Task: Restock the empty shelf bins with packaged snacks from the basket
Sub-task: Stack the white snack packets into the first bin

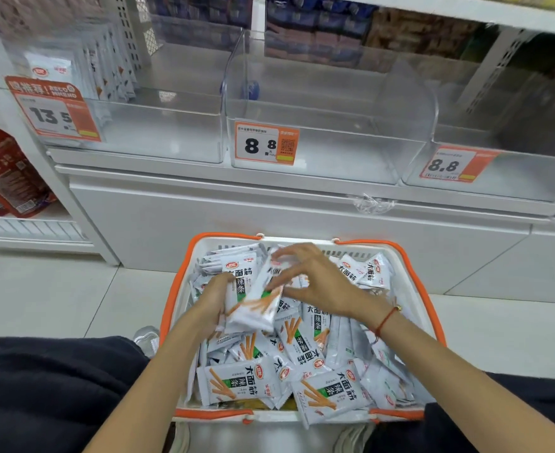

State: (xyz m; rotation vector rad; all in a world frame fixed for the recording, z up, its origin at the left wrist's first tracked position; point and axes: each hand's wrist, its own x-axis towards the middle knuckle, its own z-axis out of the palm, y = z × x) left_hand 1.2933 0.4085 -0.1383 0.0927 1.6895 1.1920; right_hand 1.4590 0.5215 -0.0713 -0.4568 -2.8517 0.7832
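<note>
Head view: both hands are down in the basket [428, 308], the left hand [215, 299] curled round a small stack of snack packets [253, 305], the right hand [315, 282] pinching the top packet. Above and beyond them, the clear middle bin [328, 148] sits bare, so restocking looks barely begun.

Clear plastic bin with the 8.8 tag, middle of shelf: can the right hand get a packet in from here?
Probably yes. The clear plastic middle bin is open-topped and looks empty, nothing between it and the right hand, which pinches a white snack packet over the orange-rimmed white basket.
</note>
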